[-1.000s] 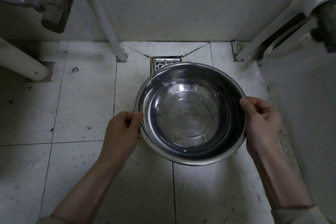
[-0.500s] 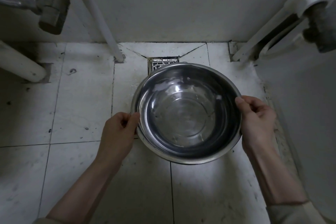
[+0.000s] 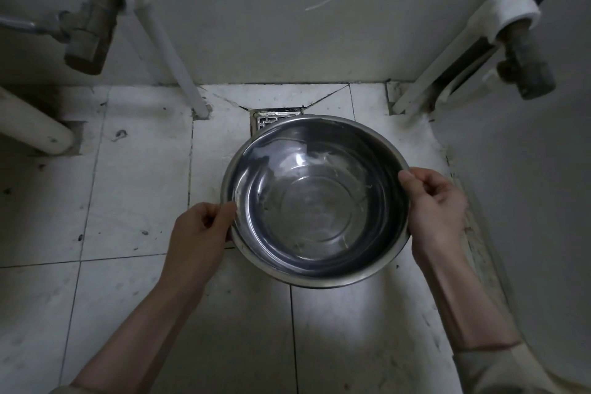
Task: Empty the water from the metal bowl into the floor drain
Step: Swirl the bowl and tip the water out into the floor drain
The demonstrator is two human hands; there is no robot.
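Note:
A round metal bowl point(image 3: 316, 201) with clear water in its bottom hangs above the white tiled floor. My left hand point(image 3: 200, 233) grips its left rim, thumb inside the edge. My right hand point(image 3: 435, 205) grips its right rim. The bowl tips slightly away from me, and the water sits toward its far side. A square metal floor drain point(image 3: 275, 117) lies at the foot of the back wall. The bowl's far rim covers the drain's near part, so only its far edge and a few grate slots show.
A white pipe point(image 3: 172, 54) runs down to the floor left of the drain, with a brass valve point(image 3: 89, 32) above it. Another white pipe with a valve point(image 3: 524, 61) stands at the right. A thick white pipe point(image 3: 35, 125) lies at far left. A white wall point(image 3: 527, 201) closes the right side.
The bowl has tipped a little further away from me and the water has shifted toward its far side. Both hands keep their grip on the rim.

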